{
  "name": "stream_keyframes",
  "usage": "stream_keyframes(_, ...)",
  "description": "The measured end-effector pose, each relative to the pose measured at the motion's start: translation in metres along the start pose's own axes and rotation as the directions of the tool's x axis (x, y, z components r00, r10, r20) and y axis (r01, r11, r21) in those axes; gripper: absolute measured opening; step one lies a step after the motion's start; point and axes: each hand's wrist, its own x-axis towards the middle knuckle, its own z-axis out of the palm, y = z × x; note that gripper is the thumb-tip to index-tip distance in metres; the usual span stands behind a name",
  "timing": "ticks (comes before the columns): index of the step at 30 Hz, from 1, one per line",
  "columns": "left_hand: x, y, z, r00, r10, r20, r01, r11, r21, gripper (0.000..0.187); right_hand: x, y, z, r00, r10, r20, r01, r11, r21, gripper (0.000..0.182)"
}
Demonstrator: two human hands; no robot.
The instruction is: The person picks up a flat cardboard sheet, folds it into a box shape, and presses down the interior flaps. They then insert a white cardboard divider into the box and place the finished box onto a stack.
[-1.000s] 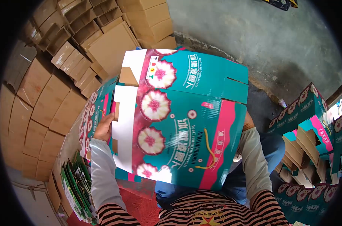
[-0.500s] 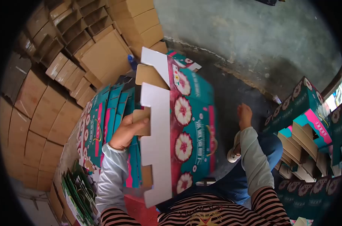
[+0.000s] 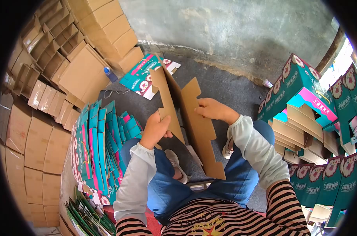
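A cardboard gift carton (image 3: 199, 135) stands between my knees, spread so that its brown inner sides and notched flaps face up. My left hand (image 3: 156, 128) is closed on the edge of its left panel. On the other side, my right hand (image 3: 217, 111) pinches the upper part of the right panel between thumb and fingers. A dark gap runs between the two panels. The carton's printed outside is turned away from view. Beyond it, a flat teal printed carton (image 3: 136, 82) lies on the dark floor.
Folded teal cartons (image 3: 96, 141) lean in a row at my left, with green bags or sleeves (image 3: 86, 214) below. Brown boxes (image 3: 41, 133) are stacked along the left side. Formed teal cartons (image 3: 304, 88) are piled at my right. A blue bottle (image 3: 110, 74) stands near the wall (image 3: 225, 29).
The carton has turned from showing its printed side to showing its brown inside, and has moved lower between my legs. My right hand has come up from my knee to grip it.
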Motion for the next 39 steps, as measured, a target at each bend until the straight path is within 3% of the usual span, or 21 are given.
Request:
stream_keyframes(4,0.006,0.005,0.011,1.000,0.026,-0.004,-0.026,0.994,0.107,0.024,-0.019,-0.012,-0.018,0.991,0.082,-0.109,-0.098,0.983,-0.153,0.028)
stream_keyframes(5,0.008,0.010,0.016,0.999,0.049,-0.006,-0.048,0.989,0.141,0.024,-0.026,-0.020,-0.020,0.951,-0.077,-0.300,-0.025,0.946,-0.322,0.029)
stream_keyframes(7,0.012,0.026,0.022,0.989,0.144,0.039,-0.149,0.942,0.299,0.022,-0.040,-0.038,-0.024,0.720,-0.452,-0.527,0.004,0.761,-0.649,0.034)
stream_keyframes(8,0.016,0.031,0.025,0.980,0.186,0.065,-0.197,0.906,0.374,0.021,-0.045,-0.052,-0.031,0.644,-0.606,-0.467,0.046,0.641,-0.767,0.036)
stream_keyframes(9,0.023,0.030,0.029,0.930,0.357,0.093,-0.354,0.791,0.499,0.020,-0.046,-0.067,-0.041,0.554,-0.740,-0.382,0.073,0.500,-0.863,0.038)
stream_keyframes(11,0.038,0.028,0.034,0.741,0.636,0.217,-0.575,0.433,0.695,0.017,-0.041,-0.080,-0.051,0.487,-0.858,-0.165,0.129,0.258,-0.957,0.040)
stream_keyframes(12,0.039,0.037,0.034,0.763,0.576,0.292,-0.569,0.384,0.727,0.017,-0.039,-0.082,-0.055,0.517,-0.854,-0.058,0.177,0.172,-0.969,0.039)
stream_keyframes(14,0.038,0.060,0.035,0.793,0.434,0.428,-0.570,0.280,0.772,0.016,-0.037,-0.075,-0.059,0.766,-0.638,0.073,0.264,0.209,-0.942,0.036)
stream_keyframes(15,0.043,0.060,0.035,0.741,0.468,0.481,-0.615,0.187,0.766,0.011,-0.032,-0.061,-0.057,0.916,-0.381,0.124,0.261,0.334,-0.906,0.033)
stream_keyframes(16,0.046,0.063,0.034,0.727,0.487,0.484,-0.613,0.141,0.778,0.010,-0.027,-0.051,-0.053,0.976,-0.094,0.196,0.217,0.449,-0.867,0.032)
stream_keyframes(19,0.053,0.065,0.032,0.710,0.541,0.451,-0.553,0.030,0.833,0.012,-0.013,-0.035,-0.038,0.959,0.025,0.281,0.203,0.632,-0.748,0.029)
stream_keyframes(21,0.048,0.067,0.021,0.642,0.744,0.182,-0.390,0.112,0.914,0.019,0.003,-0.027,-0.038,0.978,-0.004,0.207,0.157,0.665,-0.730,0.031)
stream_keyframes(23,0.037,0.063,0.014,0.432,0.885,-0.175,-0.266,0.310,0.913,0.035,0.010,-0.021,-0.039,0.991,-0.019,0.130,0.103,0.725,-0.681,0.032)
stream_keyframes(24,0.027,0.053,0.009,0.474,0.816,-0.332,-0.270,0.493,0.827,0.052,0.010,-0.019,-0.040,0.995,-0.016,0.093,0.073,0.761,-0.645,0.032)
stream_keyframes(26,0.016,0.016,0.014,0.535,0.666,-0.520,-0.211,0.701,0.681,0.069,0.007,-0.016,-0.037,0.997,0.057,0.056,-0.020,0.857,-0.514,0.032)
stream_keyframes(28,0.015,-0.024,0.022,0.720,0.465,-0.515,-0.237,0.862,0.447,0.084,0.004,-0.016,-0.024,0.979,0.185,0.079,-0.152,0.938,-0.313,0.032)
stream_keyframes(30,0.021,-0.043,0.030,0.877,0.161,-0.453,-0.158,0.986,0.044,0.086,-0.001,-0.018,-0.007,0.974,0.210,0.082,-0.186,0.954,-0.236,0.033)
stream_keyframes(33,0.034,-0.046,0.035,0.857,0.194,-0.478,-0.133,0.978,0.160,0.080,-0.008,-0.013,0.014,0.983,0.167,0.076,-0.140,0.950,-0.280,0.033)
stream_keyframes(37,0.040,-0.033,0.046,0.859,0.367,-0.358,-0.308,0.927,0.214,0.062,-0.011,0.007,0.027,0.994,0.094,0.048,-0.072,0.933,-0.352,0.034)
stream_keyframes(38,0.044,-0.044,0.055,0.828,0.354,-0.434,-0.241,0.925,0.294,0.060,-0.009,0.005,0.030,0.993,0.095,0.068,-0.066,0.939,-0.338,0.034)
stream_keyframes(39,0.053,-0.057,0.056,0.865,0.276,-0.418,-0.191,0.953,0.235,0.060,-0.007,0.005,0.032,0.993,0.094,0.069,-0.064,0.935,-0.349,0.034)
